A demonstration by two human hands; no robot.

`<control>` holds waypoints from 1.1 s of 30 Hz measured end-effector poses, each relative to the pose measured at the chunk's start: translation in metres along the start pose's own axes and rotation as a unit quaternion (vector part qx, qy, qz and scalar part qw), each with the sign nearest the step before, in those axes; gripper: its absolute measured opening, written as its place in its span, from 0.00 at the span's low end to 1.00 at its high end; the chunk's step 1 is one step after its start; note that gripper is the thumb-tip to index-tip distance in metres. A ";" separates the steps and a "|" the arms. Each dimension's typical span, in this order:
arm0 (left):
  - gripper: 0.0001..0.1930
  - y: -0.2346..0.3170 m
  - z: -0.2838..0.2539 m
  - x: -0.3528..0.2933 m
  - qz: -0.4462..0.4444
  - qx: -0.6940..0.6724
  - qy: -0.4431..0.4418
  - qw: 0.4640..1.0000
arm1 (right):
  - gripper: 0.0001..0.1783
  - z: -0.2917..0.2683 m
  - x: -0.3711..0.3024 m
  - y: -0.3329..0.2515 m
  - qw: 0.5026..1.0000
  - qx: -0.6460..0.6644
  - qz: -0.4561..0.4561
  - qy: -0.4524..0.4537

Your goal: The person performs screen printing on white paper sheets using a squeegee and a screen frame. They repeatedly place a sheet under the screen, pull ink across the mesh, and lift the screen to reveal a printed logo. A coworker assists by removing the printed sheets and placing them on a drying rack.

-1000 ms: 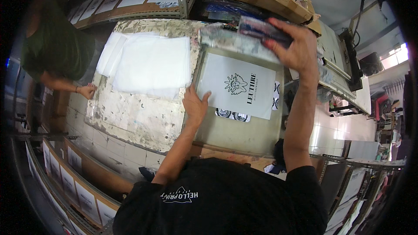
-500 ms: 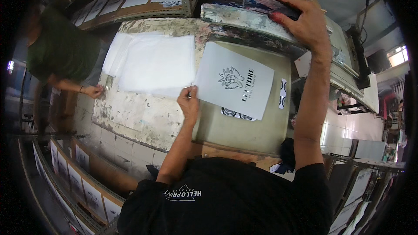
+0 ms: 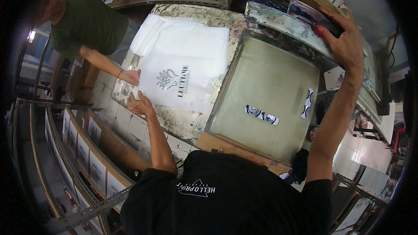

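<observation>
A translucent white sheet with a black print (image 3: 172, 82) lies over the left of the worktable, partly on a stack of blank white sheets (image 3: 191, 37). Beside its lower left edge, my left hand (image 3: 141, 104) is open, fingers apart. A co-worker's hand (image 3: 129, 76) reaches the same edge from the left, just above mine. At the far right, my right hand (image 3: 346, 39) is closed around what looks like an ink-stained squeegee (image 3: 305, 13), by a raised, ink-smeared frame (image 3: 281, 21). Its thumb is stained red; part of the squeegee is hidden beneath the hand.
A greenish printing bed (image 3: 270, 78) carries two black-and-white patterned strips (image 3: 261, 115). Racks with printed sheets (image 3: 98, 165) stand at the lower left and the top. A co-worker in a green shirt (image 3: 93, 21) stands at the left of the paint-spotted worktable (image 3: 187, 124).
The printed sheet has moved left from the bed to the worktable. My left hand went left with it and has let go. The co-worker's hand has come to the sheet.
</observation>
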State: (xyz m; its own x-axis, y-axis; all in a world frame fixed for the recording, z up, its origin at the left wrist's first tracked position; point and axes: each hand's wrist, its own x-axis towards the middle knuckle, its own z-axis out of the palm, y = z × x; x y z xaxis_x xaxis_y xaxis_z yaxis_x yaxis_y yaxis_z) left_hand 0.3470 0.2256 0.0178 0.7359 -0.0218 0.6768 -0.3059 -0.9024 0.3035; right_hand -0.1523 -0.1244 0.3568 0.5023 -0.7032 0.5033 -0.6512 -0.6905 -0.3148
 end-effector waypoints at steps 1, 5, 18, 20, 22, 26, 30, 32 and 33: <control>0.19 0.018 -0.006 -0.001 0.013 -0.039 0.008 0.999 | 0.29 0.000 -0.001 0.001 1.000 -0.006 0.006 -0.002; 0.16 0.095 -0.022 -0.024 0.146 -0.271 -0.060 0.950 | 0.29 -0.002 0.000 -0.005 1.000 -0.027 0.015 0.001; 0.10 0.181 -0.007 -0.135 0.191 -0.384 -0.294 0.854 | 0.30 0.003 -0.002 0.001 0.999 -0.037 0.010 0.014; 0.09 0.181 -0.009 -0.132 0.208 -0.386 -0.294 0.850 | 0.30 0.001 -0.002 -0.001 1.000 -0.020 0.014 0.001; 0.09 0.183 -0.020 -0.132 0.245 -0.356 -0.276 0.858 | 0.30 0.000 -0.002 0.001 1.000 -0.014 0.016 -0.001; 0.07 0.173 -0.008 -0.131 0.188 -0.402 -0.306 0.842 | 0.29 0.001 -0.001 0.004 1.000 0.000 0.003 0.002; 0.05 0.200 -0.011 -0.109 0.098 -0.464 -0.280 0.835 | 0.29 0.003 -0.002 0.005 0.999 -0.032 0.000 0.011; 0.05 0.218 -0.018 -0.094 0.071 -0.495 -0.269 0.823 | 0.30 0.003 -0.002 0.004 1.000 -0.005 0.020 0.006; 0.06 0.221 -0.019 -0.094 0.069 -0.468 -0.311 0.824 | 0.30 0.002 -0.001 0.004 1.000 0.009 0.029 0.004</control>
State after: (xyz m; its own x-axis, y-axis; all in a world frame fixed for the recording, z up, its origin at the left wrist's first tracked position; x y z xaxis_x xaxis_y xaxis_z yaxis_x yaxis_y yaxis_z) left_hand 0.1993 0.0362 0.0339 0.7333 -0.5756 0.3619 -0.5307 -0.1519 0.8338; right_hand -0.1541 -0.1266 0.3533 0.4589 -0.7413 0.4897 -0.6696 -0.6509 -0.3578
